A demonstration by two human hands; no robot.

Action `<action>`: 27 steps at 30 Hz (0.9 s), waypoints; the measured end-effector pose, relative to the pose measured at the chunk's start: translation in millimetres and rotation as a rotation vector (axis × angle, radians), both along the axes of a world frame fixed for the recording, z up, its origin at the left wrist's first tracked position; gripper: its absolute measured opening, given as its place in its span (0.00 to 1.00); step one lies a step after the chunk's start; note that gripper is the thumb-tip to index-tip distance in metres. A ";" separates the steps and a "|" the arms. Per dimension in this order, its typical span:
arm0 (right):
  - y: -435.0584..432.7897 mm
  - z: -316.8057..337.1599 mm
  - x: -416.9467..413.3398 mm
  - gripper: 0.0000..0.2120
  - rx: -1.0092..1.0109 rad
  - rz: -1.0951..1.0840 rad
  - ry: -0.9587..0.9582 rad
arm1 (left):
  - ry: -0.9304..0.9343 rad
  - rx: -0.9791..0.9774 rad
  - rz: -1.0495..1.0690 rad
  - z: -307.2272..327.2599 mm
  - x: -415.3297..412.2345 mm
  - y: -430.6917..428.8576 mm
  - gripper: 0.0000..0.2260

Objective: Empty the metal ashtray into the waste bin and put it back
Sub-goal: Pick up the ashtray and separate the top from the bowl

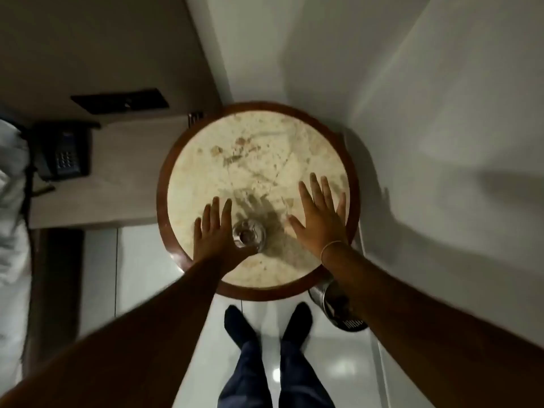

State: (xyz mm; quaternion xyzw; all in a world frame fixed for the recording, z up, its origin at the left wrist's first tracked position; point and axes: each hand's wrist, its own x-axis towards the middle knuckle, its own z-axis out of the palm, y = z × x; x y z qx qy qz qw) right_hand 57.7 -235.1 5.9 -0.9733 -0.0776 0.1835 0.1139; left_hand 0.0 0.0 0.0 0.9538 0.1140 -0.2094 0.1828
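A small round metal ashtray (pixel 249 236) sits on the near part of a round marble-topped table (pixel 259 154) with a brown wooden rim. My left hand (pixel 214 234) lies flat just left of the ashtray, fingers spread, its thumb curving under the ashtray's near edge. My right hand (pixel 319 214) is flat on the table to the right, fingers apart, holding nothing. A shiny metal waste bin (pixel 338 307) stands on the floor under the table's near right edge, partly hidden by my right forearm.
A dark telephone (pixel 63 156) sits on a low beige side unit to the left. White bedding (pixel 11 184) shows at the far left edge. White walls meet in a corner behind the table. My feet (pixel 266 322) stand on glossy white tiles.
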 end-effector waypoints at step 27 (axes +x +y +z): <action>40.9 81.1 -17.7 0.27 1.172 -1.129 0.866 | 0.035 -0.039 -0.353 125.8 57.8 -50.1 0.55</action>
